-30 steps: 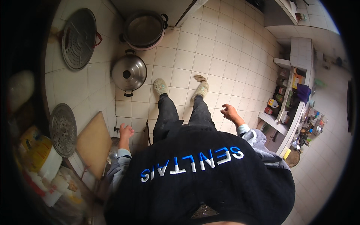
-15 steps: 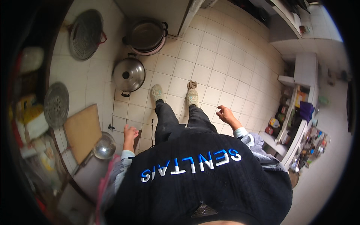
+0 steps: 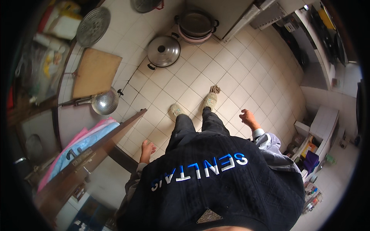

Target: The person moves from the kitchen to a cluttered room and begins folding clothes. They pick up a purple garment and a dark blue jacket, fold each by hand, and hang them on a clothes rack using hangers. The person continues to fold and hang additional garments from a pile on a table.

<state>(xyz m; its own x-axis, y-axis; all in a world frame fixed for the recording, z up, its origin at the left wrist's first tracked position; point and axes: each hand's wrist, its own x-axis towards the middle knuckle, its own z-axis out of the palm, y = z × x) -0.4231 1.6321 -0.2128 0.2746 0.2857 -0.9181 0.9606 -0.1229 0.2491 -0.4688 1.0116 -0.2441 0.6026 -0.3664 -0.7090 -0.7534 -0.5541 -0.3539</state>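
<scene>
Grey-brown cloth [image 3: 215, 89] is bunched on the tiled floor [image 3: 184, 87] at the toe of the right shoe [image 3: 209, 101], apparently touching it. Both hands are held well apart from it. The left hand [image 3: 148, 149] is spread loosely, with nothing seen in it; the right hand [image 3: 248, 118] is bent at the fingers, and whether its fingertips meet cannot be told. When the cloth is guided by foot, pressure should be light and even, with balance taken on the left shoe [image 3: 177, 110]. Bunching is best flattened, since a folded edge may catch. Clearance should be judged at the wooden door [image 3: 117, 131] near the left hand and at the lidded metal pot [image 3: 169, 54] left of the cloth.
</scene>
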